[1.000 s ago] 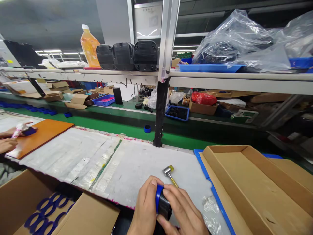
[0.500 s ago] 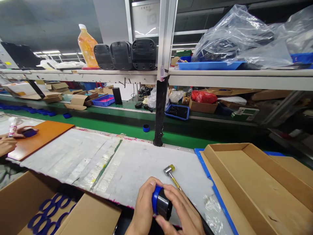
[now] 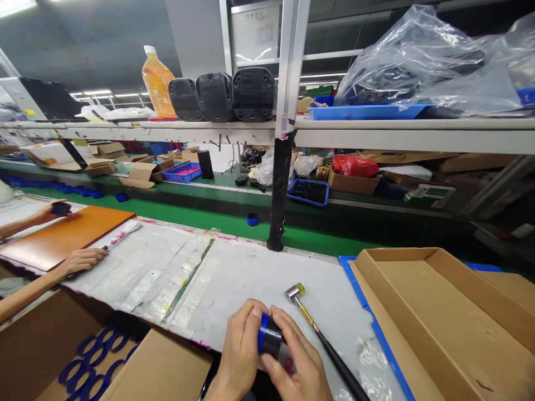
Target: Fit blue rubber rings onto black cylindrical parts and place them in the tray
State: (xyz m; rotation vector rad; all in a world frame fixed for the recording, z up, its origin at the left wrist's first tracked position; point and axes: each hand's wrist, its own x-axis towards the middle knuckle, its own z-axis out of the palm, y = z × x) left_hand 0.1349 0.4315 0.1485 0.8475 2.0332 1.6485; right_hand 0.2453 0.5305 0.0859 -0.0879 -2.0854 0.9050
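Above the near edge of the bench I hold a black cylindrical part with a blue ring (image 3: 271, 336) in both hands. My left hand (image 3: 239, 352) is closed on its blue side. My right hand (image 3: 301, 359) wraps round the black end, thumb below and fingers over the top. The fingers cover much of the part. Just beyond my right hand lies a small mallet (image 3: 320, 328), with a metal head, a yellow face and a black handle.
An open cardboard box (image 3: 161, 365) with several blue rings (image 3: 90, 356) stands at lower left. A cardboard tray (image 3: 451, 312) is at right. Across the green conveyor (image 3: 217, 214) stands a black-wrapped post (image 3: 278, 195). At left, a co-worker's hand (image 3: 86, 260) holds a white-headed tool.
My hands have shifted slightly left and still hold the part. The view has turned a little left. The co-worker's hands have moved apart, one bringing the white-headed tool rightward.
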